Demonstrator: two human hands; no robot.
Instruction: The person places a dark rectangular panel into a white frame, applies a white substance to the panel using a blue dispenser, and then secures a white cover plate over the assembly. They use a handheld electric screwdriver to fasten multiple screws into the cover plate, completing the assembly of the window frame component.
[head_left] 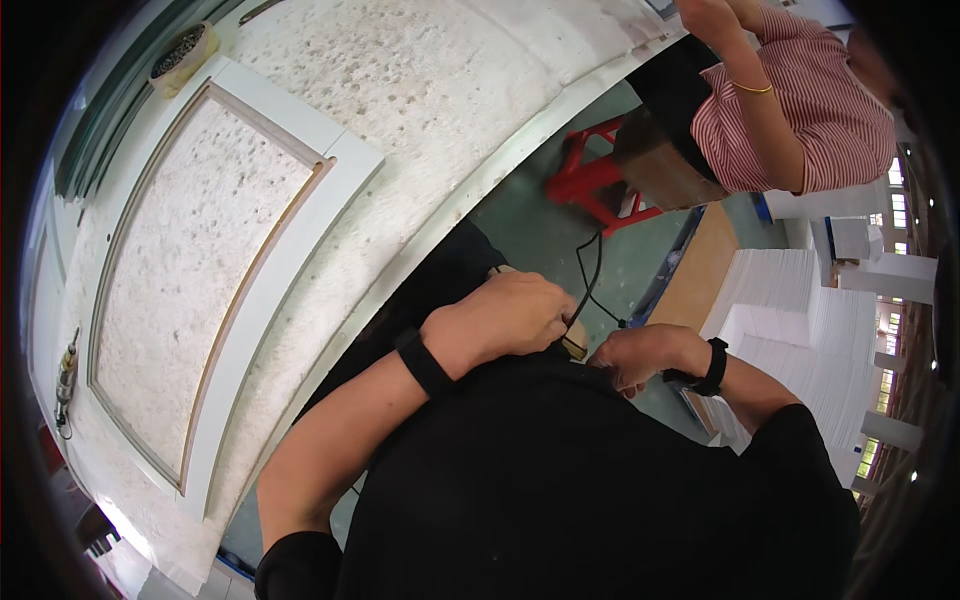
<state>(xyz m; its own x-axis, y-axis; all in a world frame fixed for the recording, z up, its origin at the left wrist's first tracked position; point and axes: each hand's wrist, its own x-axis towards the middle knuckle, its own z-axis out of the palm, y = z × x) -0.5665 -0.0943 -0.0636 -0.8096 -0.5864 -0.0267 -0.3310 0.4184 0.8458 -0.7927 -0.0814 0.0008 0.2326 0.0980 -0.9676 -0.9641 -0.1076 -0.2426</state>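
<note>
Both my hands are low in front of my body, beside the table edge. My left hand (515,312) is closed, its fingers curled down around something I cannot make out. A black cable (597,265) loops up from beside its fingertips. Just below those fingers a small part of a yellowish thing (576,340) shows; its kind is hidden. My right hand (645,355), a little to the right, has its fingers bent and pinched together. What is between them, if anything, is too small to name. Black bands circle both wrists.
On the pale, speckled worktable (420,70) to the left lies a white frame (270,290). A small tub (184,58) and a screwdriver-like tool (66,385) are near it. A co-worker in a striped shirt (800,110), a red stool (585,180) and stacked white panels (775,310) are at right.
</note>
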